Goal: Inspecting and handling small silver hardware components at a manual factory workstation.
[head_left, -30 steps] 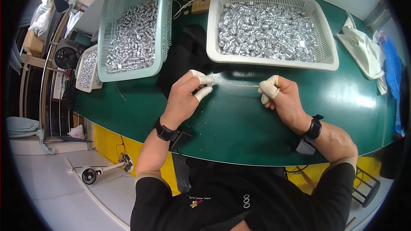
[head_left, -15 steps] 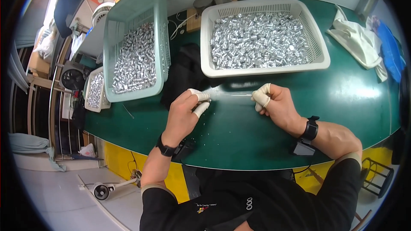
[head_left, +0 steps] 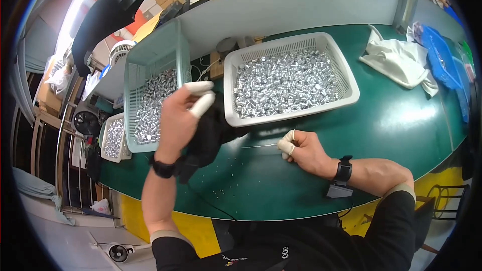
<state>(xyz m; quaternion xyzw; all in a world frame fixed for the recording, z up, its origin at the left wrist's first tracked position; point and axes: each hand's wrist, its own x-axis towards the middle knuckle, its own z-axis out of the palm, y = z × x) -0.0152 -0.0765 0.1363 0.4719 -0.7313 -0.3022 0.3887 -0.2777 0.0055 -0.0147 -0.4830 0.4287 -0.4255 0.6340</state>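
My right hand (head_left: 304,150), with pale finger cots on its thumb and fingers, pinches a thin metal needle-like tool (head_left: 258,146) that points left above the green table. My left hand (head_left: 182,116), slightly blurred, is raised beside the green-grey basket (head_left: 131,90). Its cotted thumb and forefinger are parted, and I see nothing between them. Small silvery metal cylinders (head_left: 155,95) fill part of that basket. To its right, a white basket (head_left: 292,120) holds a wide layer of similar metal parts (head_left: 286,83).
A smaller pale basket (head_left: 114,159) of metal parts stands far left. Dark cloth (head_left: 208,135) lies beside my left hand. Tiny white bits dot the green table (head_left: 301,195). White cloth (head_left: 399,60) and a blue tray (head_left: 442,65) sit far right, below a grey partition (head_left: 301,2).
My left hand has moved away from the tool's tip, up and left toward the green-grey basket, and its fingers have parted. My right hand still grips the tool. The view has tilted up.
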